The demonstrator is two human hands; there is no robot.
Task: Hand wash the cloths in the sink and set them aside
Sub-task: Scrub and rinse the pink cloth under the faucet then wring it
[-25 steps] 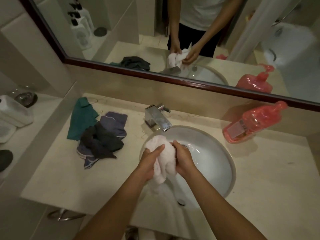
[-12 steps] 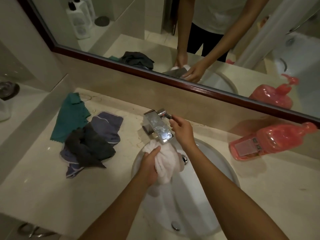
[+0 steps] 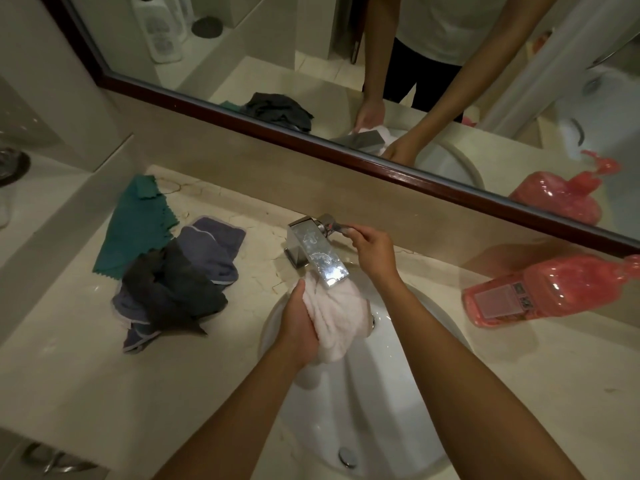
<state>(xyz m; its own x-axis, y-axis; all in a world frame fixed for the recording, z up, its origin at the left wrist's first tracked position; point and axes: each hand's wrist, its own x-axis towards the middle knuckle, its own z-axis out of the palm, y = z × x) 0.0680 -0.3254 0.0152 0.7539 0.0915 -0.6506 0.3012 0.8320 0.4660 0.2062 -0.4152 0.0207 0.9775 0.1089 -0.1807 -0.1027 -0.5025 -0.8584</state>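
while left hand (image 3: 298,330) grips one white cloth (image 3: 335,315), apparently three cloths (image 3: 166,268) aside

No text can be read anywhere. The red bottle (image 3: 550,292), lying near the right rear edge of the counter (image 3: 79,368), carries a pale label (image 3: 498,301) with small dark marks, perhaps symbols; too blurred to make out. White bottles (image 3: 159,26) reflected in the mirror (image 3: 311,64) show grey panels, illegible.

White cloth (image 3: 334,315), teal cloth (image 3: 136,225), red bottle (image 3: 550,291)
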